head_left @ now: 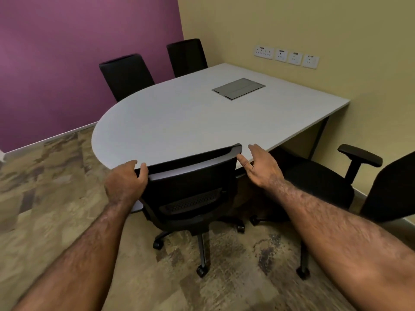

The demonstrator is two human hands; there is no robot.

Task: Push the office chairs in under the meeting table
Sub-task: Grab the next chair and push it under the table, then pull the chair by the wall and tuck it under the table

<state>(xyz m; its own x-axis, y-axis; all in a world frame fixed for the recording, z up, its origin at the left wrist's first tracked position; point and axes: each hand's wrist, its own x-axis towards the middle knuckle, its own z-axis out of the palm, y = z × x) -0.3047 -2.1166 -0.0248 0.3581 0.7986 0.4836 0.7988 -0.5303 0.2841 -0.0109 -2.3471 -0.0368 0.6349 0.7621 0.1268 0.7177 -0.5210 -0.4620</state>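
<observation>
A black mesh-back office chair [190, 194] stands right in front of me, its backrest against the rounded near edge of the grey meeting table [170, 122]. My left hand [126, 178] is curled over the backrest's top left corner. My right hand [260, 167] hovers open just beside the top right corner, fingers spread, apparently not touching it. Another black chair with an armrest [321, 182] stands out from the table at the right. Two black chairs [126, 75] [187, 56] are tucked in along the table's far side.
A purple wall runs along the left and a yellow wall with a row of sockets [286, 56] along the right. A metal cable hatch [238, 88] sits in the tabletop. Patterned carpet [49, 198] covers the floor, with free room at the left.
</observation>
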